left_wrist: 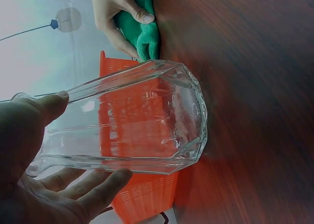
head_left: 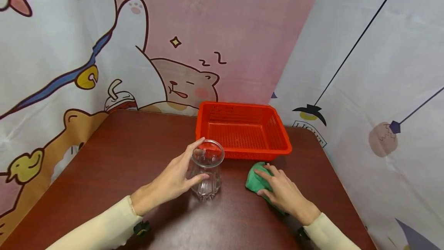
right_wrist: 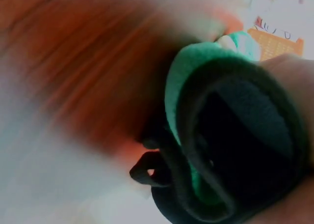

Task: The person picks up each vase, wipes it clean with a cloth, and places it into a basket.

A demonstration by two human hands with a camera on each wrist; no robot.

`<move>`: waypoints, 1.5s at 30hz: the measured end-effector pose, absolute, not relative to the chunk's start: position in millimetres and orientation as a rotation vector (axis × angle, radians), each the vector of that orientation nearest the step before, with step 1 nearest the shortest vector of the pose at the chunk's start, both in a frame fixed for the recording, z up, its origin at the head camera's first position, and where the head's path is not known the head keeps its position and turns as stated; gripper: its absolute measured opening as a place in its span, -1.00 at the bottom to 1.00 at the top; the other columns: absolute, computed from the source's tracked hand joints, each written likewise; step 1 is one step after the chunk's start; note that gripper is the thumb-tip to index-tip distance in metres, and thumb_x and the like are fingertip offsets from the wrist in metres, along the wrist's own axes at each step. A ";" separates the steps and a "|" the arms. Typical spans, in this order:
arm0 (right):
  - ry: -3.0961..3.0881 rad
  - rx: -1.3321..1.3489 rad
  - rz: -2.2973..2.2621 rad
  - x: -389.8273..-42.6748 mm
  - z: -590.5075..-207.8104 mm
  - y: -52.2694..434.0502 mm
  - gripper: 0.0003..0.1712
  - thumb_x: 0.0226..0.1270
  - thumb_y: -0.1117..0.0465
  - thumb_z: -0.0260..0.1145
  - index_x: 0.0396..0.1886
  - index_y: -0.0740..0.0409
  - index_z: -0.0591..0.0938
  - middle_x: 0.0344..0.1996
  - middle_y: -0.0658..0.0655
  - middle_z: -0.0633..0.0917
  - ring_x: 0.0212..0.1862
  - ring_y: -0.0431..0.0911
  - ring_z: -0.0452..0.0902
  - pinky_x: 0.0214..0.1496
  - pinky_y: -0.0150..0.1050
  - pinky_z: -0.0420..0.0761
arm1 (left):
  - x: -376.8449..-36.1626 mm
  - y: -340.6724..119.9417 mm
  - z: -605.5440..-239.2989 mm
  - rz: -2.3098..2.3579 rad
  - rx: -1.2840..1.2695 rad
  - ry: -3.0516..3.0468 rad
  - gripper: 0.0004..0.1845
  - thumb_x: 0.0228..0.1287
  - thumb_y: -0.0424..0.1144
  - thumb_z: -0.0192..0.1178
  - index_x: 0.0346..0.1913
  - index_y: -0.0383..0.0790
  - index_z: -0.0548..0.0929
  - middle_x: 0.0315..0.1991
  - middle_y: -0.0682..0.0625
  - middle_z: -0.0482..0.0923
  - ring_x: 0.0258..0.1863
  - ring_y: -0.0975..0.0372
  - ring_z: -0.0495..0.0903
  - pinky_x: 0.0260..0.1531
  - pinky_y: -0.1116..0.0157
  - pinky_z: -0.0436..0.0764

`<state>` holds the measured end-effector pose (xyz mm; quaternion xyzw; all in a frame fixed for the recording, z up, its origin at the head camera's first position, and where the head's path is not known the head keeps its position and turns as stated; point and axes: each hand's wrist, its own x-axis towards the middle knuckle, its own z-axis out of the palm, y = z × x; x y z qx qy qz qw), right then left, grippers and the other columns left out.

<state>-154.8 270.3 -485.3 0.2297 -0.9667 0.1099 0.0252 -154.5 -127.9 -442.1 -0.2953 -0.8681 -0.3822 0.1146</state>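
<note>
A clear faceted glass [head_left: 207, 169] stands upright on the dark wooden table [head_left: 114, 157]. My left hand [head_left: 198, 160] wraps it from the left, fingers at the rim and thumb low on the side. In the left wrist view the glass [left_wrist: 147, 116] lies between the thumb and fingers of that hand [left_wrist: 93, 135]. Right of the glass, my right hand [head_left: 261, 182] grips a bunched green cloth [head_left: 251, 180] on the table, thumb and fingers curled over it. That right hand [left_wrist: 135, 33] and the cloth [left_wrist: 149, 40] show there too. The right wrist view is blurred, showing only the cloth [right_wrist: 181, 81].
An empty red plastic basket [head_left: 243, 150] sits just behind the glass and cloth, also seen through the glass as the basket [left_wrist: 137, 199]. Cartoon backdrop curtains close in the table at the back and on both sides. The table's right edge runs near the cloth.
</note>
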 end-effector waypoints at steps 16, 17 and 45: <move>-2.859 0.903 0.486 -149.6 -497.8 261.6 -0.15 0.31 0.40 0.76 0.57 -0.09 0.72 0.44 0.21 0.76 0.39 0.19 0.82 0.04 0.07 0.92 | -158.9 -127.5 -447.3 -1.181 -0.887 -2.609 0.25 0.41 -0.18 0.72 0.89 0.09 0.02 0.44 -0.20 0.76 0.34 0.01 0.83 0.31 -0.15 0.79; -2.845 0.910 0.504 -148.8 -498.5 260.6 -0.14 0.31 0.41 0.76 0.57 -0.10 0.72 0.43 0.20 0.77 0.35 0.16 0.84 0.04 0.06 0.91 | -159.1 -127.7 -447.7 -1.181 -0.886 -2.608 0.25 0.42 -0.18 0.71 0.89 0.08 0.02 0.43 -0.20 0.77 0.35 0.02 0.83 0.31 -0.15 0.79; -2.466 0.911 1.157 -142.4 -455.6 223.5 -0.09 0.34 0.35 0.77 0.63 -0.21 0.69 0.50 -0.01 0.76 0.49 -0.02 0.75 0.46 -0.50 0.66 | -170.8 -120.7 -443.5 -1.226 -0.928 -2.561 0.21 0.45 -0.28 0.67 0.88 -0.08 0.00 0.42 -0.27 0.75 0.29 0.02 0.85 0.22 -0.15 0.87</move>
